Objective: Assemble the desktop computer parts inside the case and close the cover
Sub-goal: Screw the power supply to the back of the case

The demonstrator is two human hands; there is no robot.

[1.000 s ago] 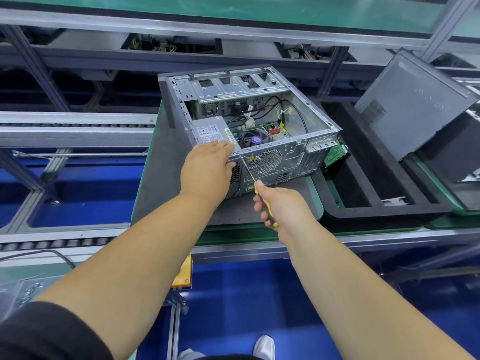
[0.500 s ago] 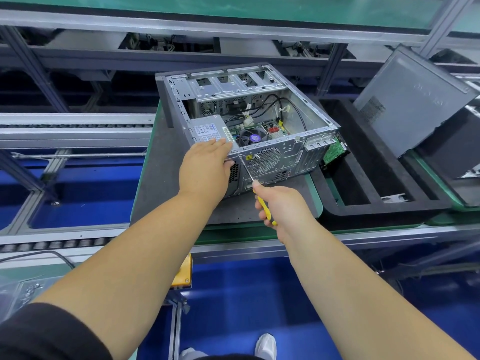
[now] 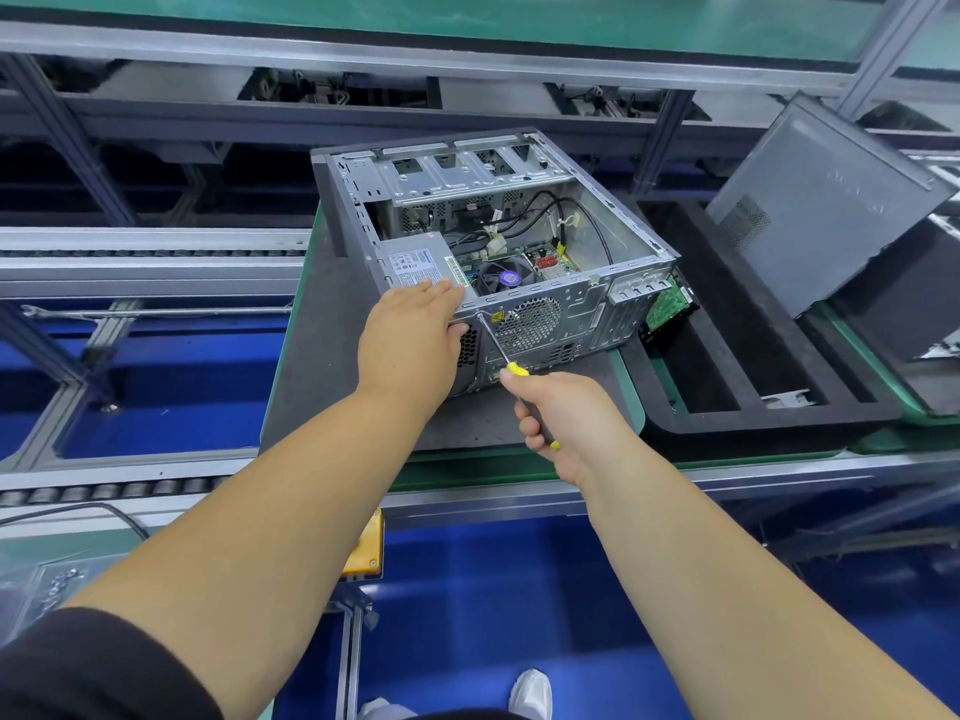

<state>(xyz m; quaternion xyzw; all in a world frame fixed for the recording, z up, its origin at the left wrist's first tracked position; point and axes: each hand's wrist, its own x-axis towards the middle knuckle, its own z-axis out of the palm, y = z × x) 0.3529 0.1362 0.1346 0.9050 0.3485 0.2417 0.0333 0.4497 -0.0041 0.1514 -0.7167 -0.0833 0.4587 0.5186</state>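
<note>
Two hands share the work at the rear of the open computer case (image 3: 498, 262), which lies on its side on a dark mat (image 3: 311, 366) on the green-edged desk (image 3: 621, 371). The left hand (image 3: 410, 345) lies flat across the near edge, fingers straight over the power supply (image 3: 415, 259) and thumb on the rear panel. I take this as pressing the unit against the back wall so that it keeps its seat and its holes stay lined up. The right hand (image 3: 561, 423) is curled round the yellow handle of a screwdriver (image 3: 496, 345), whose shaft slants up to a point on the rear panel just beside the left thumb, next to the yellow warning sticker; the tip looks set on a mounting screw, though the screw itself is too small to make out.

Inside, the CPU fan (image 3: 501, 278) and black cables (image 3: 550, 210) sit just beside the power supply. A green circuit board (image 3: 667, 309) pokes out at the case's right corner, near the black foam tray (image 3: 753, 366). The grey side cover (image 3: 826, 200) leans well apart on the right, not yet fitted. The left wrist crowds the screwdriver's path; otherwise nothing blocks it. A conveyor rail (image 3: 145, 252) runs along the left.
</note>
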